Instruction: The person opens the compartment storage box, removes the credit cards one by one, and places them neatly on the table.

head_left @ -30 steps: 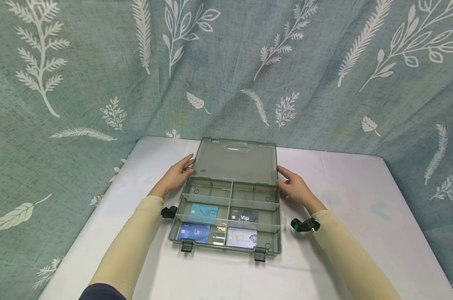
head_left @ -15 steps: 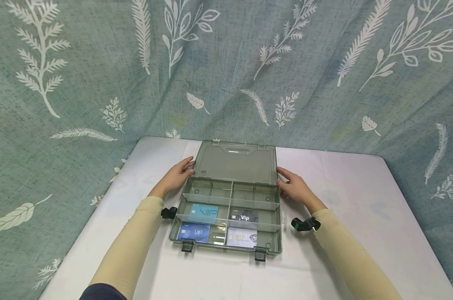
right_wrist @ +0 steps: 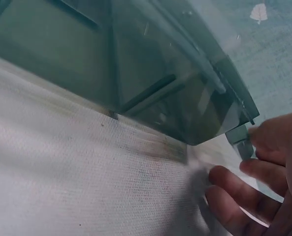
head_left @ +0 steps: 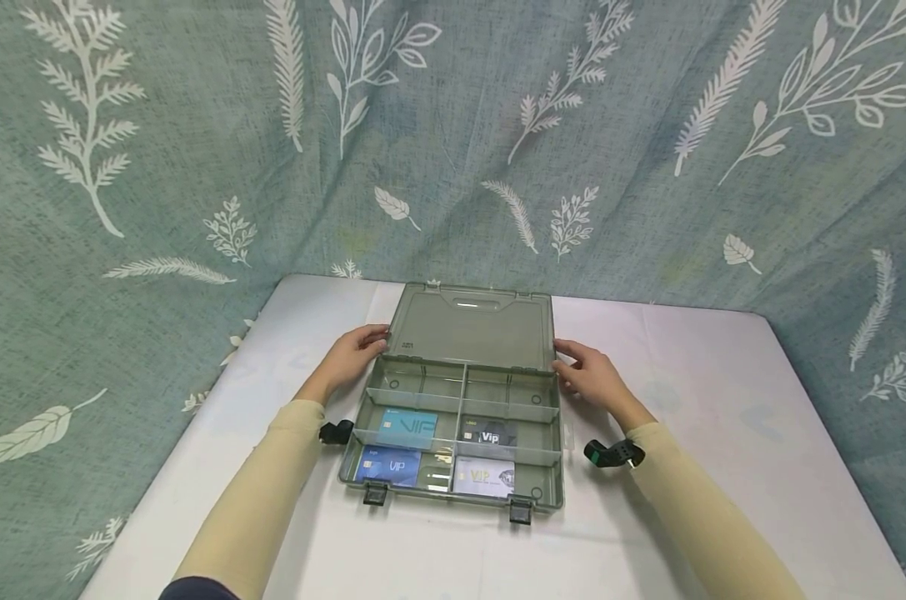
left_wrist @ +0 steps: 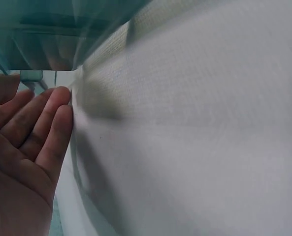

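Observation:
A translucent grey-green divided plastic box (head_left: pixel 451 495) lies on the table with its lid (head_left: pixel 471 329) folded back flat behind it. Four-cornered VIP cards sit inside: a light blue card (head_left: pixel 407 428) and a dark card (head_left: pixel 488 432) in the middle row, a blue card (head_left: pixel 389 467) and a white card (head_left: pixel 484 477) in the front row. My left hand (head_left: pixel 350 357) is at the lid's left edge near the hinge, its fingers fairly straight in the left wrist view. My right hand (head_left: pixel 589 372) has relaxed fingers at the lid's right edge, thumb close to the hinge corner.
Two black latches (head_left: pixel 374 494) hang from the box's front wall. A white cloth covers the table (head_left: pixel 693 375). Behind it and at the sides hangs a leaf-patterned green curtain (head_left: pixel 453 158). A black strap (head_left: pixel 613 452) is on the right wrist.
The lid's far edge has come down slightly, so it lies flatter. Both hands have slid a little toward the body along its sides. Box and cards stay put.

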A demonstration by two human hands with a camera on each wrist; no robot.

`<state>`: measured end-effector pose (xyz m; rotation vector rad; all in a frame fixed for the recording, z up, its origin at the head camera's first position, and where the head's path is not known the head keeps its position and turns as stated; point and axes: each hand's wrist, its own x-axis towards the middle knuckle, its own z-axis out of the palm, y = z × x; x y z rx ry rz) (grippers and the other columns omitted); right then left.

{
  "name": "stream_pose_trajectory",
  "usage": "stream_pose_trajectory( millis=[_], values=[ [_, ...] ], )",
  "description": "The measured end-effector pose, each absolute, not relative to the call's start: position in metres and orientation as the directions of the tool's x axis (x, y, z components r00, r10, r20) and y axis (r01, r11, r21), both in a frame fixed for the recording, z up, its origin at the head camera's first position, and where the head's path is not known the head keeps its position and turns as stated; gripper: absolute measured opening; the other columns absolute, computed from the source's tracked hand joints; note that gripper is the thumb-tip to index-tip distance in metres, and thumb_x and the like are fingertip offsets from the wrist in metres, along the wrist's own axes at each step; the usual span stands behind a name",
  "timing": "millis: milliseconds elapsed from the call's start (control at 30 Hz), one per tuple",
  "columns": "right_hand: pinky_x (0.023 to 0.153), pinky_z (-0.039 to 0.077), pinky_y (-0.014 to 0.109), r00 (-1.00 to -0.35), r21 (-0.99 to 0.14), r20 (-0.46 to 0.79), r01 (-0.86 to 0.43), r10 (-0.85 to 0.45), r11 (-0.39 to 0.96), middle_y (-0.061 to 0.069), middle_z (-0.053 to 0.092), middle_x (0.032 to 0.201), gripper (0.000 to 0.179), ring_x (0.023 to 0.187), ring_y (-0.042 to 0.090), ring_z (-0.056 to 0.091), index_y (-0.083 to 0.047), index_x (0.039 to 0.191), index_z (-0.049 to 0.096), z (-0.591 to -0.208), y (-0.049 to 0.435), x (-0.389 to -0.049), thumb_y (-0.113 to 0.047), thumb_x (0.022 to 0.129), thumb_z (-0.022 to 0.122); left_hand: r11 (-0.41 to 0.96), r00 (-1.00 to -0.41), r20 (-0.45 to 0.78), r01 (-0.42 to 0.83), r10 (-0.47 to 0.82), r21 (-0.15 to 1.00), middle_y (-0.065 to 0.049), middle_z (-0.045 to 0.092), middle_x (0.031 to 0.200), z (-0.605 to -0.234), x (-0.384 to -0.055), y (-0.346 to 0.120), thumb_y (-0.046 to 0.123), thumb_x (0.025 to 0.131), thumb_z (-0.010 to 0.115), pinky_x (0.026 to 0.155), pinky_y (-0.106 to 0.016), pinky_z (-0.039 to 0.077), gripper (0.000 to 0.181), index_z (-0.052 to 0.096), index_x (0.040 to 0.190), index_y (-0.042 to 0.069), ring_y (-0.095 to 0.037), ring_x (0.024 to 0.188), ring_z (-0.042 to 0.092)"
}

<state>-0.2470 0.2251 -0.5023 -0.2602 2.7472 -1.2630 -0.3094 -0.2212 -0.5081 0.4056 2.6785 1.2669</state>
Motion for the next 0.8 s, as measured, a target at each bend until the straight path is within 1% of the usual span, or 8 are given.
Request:
stream_pose_trajectory(
  millis=[100, 167, 267, 433, 567, 667, 800],
  values=[
    [0.059, 0.057, 0.029, -0.984, -0.751, -0.015, -0.107, -0.179, 0.651, 0.021, 0.066, 0.128, 0.048, 0.082, 0.022, 0.070, -0.002, 0.148, 0.051, -0.499, 0.225, -0.245, -0.017, 0.104, 0.059, 0.626, -0.956, -0.024, 0.172, 0.292, 0.760, -0.018, 0.057, 0.144, -0.508, -0.307, -0.223, 0.023, 0.108, 0.053, 0.116, -0.053, 0.040, 0.045, 0.050, 0.149, 0.004, -0.038, 0.132, 0.054],
    [0.060, 0.058, 0.029, -0.985, -0.749, 0.000, -0.113, -0.170, 0.653, 0.019, 0.066, 0.130, 0.045, 0.084, 0.022, 0.071, -0.002, 0.146, 0.054, -0.497, 0.225, -0.244, -0.016, 0.103, 0.059, 0.638, -0.957, -0.019, 0.177, 0.288, 0.749, -0.016, 0.058, 0.144, -0.506, -0.305, -0.225, 0.024, 0.108, 0.054, 0.116, -0.054, 0.040, 0.043, 0.053, 0.147, 0.005, -0.038, 0.131, 0.055],
    [0.063, 0.059, 0.029, -0.985, -0.753, 0.022, -0.127, -0.169, 0.645, 0.018, 0.068, 0.128, 0.043, 0.087, 0.023, 0.071, -0.002, 0.144, 0.056, -0.493, 0.224, -0.241, -0.014, 0.103, 0.060, 0.654, -0.956, -0.006, 0.197, 0.294, 0.731, -0.017, 0.058, 0.143, -0.504, -0.299, -0.227, 0.023, 0.108, 0.053, 0.115, -0.056, 0.040, 0.041, 0.055, 0.145, 0.005, -0.039, 0.130, 0.055],
    [0.066, 0.060, 0.030, -0.983, -0.746, 0.050, -0.155, -0.178, 0.647, 0.018, 0.069, 0.124, 0.041, 0.091, 0.025, 0.071, 0.000, 0.141, 0.058, -0.489, 0.223, -0.238, -0.014, 0.102, 0.060, 0.665, -0.958, 0.004, 0.203, 0.288, 0.719, -0.016, 0.060, 0.141, -0.501, -0.291, -0.228, 0.025, 0.108, 0.054, 0.113, -0.056, 0.042, 0.040, 0.059, 0.142, 0.005, -0.038, 0.129, 0.055],
    [0.070, 0.060, 0.034, -0.981, -0.728, 0.064, -0.171, -0.182, 0.665, 0.017, 0.071, 0.122, 0.040, 0.092, 0.025, 0.071, 0.000, 0.140, 0.059, -0.485, 0.224, -0.233, -0.014, 0.102, 0.061, 0.665, -0.958, 0.013, 0.208, 0.285, 0.717, -0.016, 0.061, 0.140, -0.498, -0.283, -0.228, 0.025, 0.108, 0.053, 0.110, -0.057, 0.045, 0.039, 0.060, 0.141, 0.005, -0.039, 0.127, 0.056],
    [0.073, 0.060, 0.036, -0.981, -0.735, 0.063, -0.171, -0.185, 0.656, 0.016, 0.072, 0.120, 0.039, 0.092, 0.025, 0.071, -0.001, 0.139, 0.060, -0.482, 0.224, -0.229, -0.015, 0.103, 0.061, 0.660, -0.959, 0.021, 0.210, 0.282, 0.721, -0.017, 0.061, 0.139, -0.495, -0.276, -0.227, 0.026, 0.108, 0.054, 0.108, -0.056, 0.047, 0.040, 0.059, 0.142, 0.005, -0.039, 0.126, 0.058],
    [0.071, 0.062, 0.037, -0.978, -0.767, 0.054, -0.169, -0.201, 0.619, 0.016, 0.073, 0.114, 0.038, 0.089, 0.027, 0.073, 0.000, 0.138, 0.061, -0.477, 0.225, -0.224, -0.015, 0.103, 0.062, 0.657, -0.959, 0.032, 0.218, 0.283, 0.722, -0.019, 0.062, 0.138, -0.491, -0.267, -0.227, 0.026, 0.107, 0.056, 0.106, -0.055, 0.050, 0.041, 0.059, 0.143, 0.006, -0.040, 0.124, 0.060]
  ],
)
